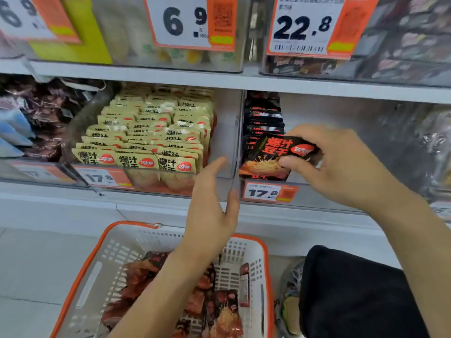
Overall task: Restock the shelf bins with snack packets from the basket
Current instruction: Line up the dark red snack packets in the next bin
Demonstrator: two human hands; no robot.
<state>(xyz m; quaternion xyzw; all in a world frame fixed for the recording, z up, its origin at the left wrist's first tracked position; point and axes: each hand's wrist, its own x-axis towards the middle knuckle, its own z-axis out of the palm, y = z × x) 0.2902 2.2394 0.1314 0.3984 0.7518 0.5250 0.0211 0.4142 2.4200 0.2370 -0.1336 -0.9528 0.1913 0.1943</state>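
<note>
Holding a black snack packet [278, 154] in my right hand [341, 167], I have it pinched between thumb and curled fingers at the front of the clear bin [317, 201] on the right of the middle shelf. The packet sits tilted just above the bin's front wall, in front of a row of matching black packets [264, 123] that runs toward the back along the bin's left side. My left hand [212, 203] hangs empty in front of the shelf edge, fingers straight and relaxed, just left of that bin's corner and above the basket [80, 276]. The basket, white with an orange rim, sits near me on the floor and has more dark red and black packets [219, 311] lying loose in it; my left forearm crosses over it and hides part of the pile. Left of my bin, a clear divider [227, 132] separates it from a bin packed tight with beige packets [146, 132]. Orange price tags [269, 192] reading 17.8 hang on both bin fronts. Farther left there are dark and blue wrappers [29, 118], blurred. The upper shelf [219, 80] carries more bins with larger price cards [190, 20]. A black sleeve or trouser leg [353, 296] shows at the lower right.
</note>
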